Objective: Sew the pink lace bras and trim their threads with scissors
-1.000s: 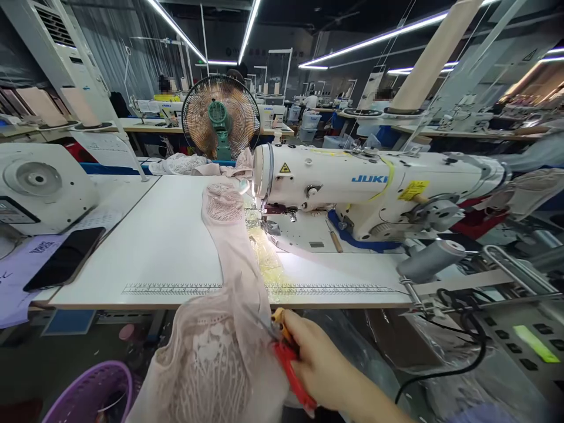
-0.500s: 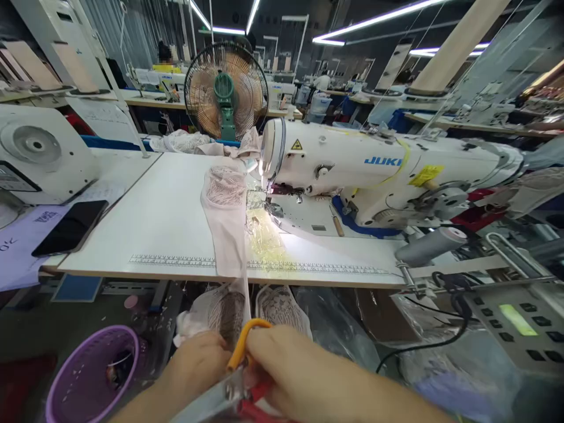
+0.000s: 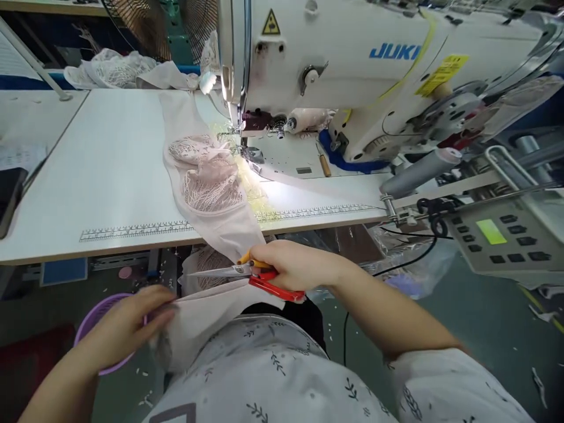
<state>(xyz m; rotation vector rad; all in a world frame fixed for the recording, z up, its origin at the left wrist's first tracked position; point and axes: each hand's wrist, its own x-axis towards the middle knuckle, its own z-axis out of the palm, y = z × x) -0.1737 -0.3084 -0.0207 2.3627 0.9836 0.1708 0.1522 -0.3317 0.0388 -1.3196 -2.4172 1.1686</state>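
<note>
Beyond the two hands, one white table [image 3: 118, 164] is carrying one sewing machine [image 3: 348, 70], whose lamp is shining near the needle. My right hand [image 3: 299, 264] is closing firmly around the handles of one pair of scissors [image 3: 240, 271], red and orange; the blades are looking together and are pointing toward the left hand [image 3: 127, 317]. This left hand is touching the end of a pale cloth [image 3: 207, 320] with its fingers; whether they are pinching it, I cannot tell. Ahead of the scissors and slightly to their left, one pale pink garment [image 3: 207, 182] is lying on the table, with its near end hanging over the front edge. It is showing two lace parts, softly folded and wrinkled. Under the left hand, one purple basket [image 3: 93, 315] is standing, partly hidden.
</note>
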